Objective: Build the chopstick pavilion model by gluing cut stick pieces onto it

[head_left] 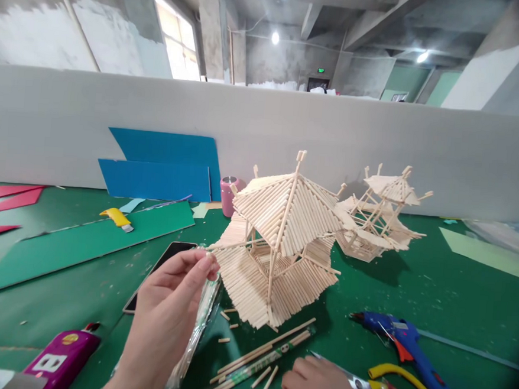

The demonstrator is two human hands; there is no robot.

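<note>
Just past the fingertips of the left hand [169, 307] stands a little stick house [278, 243], made of many thin wooden sticks glued together. That hand is pinched narrow around one thin stick [232, 244], and the far tip of the stick touches, or almost touches, the side of the house. Under the same hand hangs a clear bag of sticks [197, 326], though I cannot tell if the hand holds it too.

Down low, near the bottom edge, the right hand [317, 388] rests on the green table [413, 288]. It looks curled, but I cannot tell if it holds anything. Just beside it lie metal cutters with yellow handles [388, 387], and a few loose sticks [261, 354] lie between the two hands. A blue glue gun [409, 347] sits a bit farther out from the right hand.

Things could go wrong. The stick is very thin, so a hard squeeze could snap it. A push that is too strong could poke the house and knock roof sticks loose. The glue gun may be hot, and the right hand is near it, so a burn could happen. A phone [158, 273] lies under the left hand, and dripped glue could land on it. A second stick house [380, 218] stands behind the first, well away from both hands.
</note>
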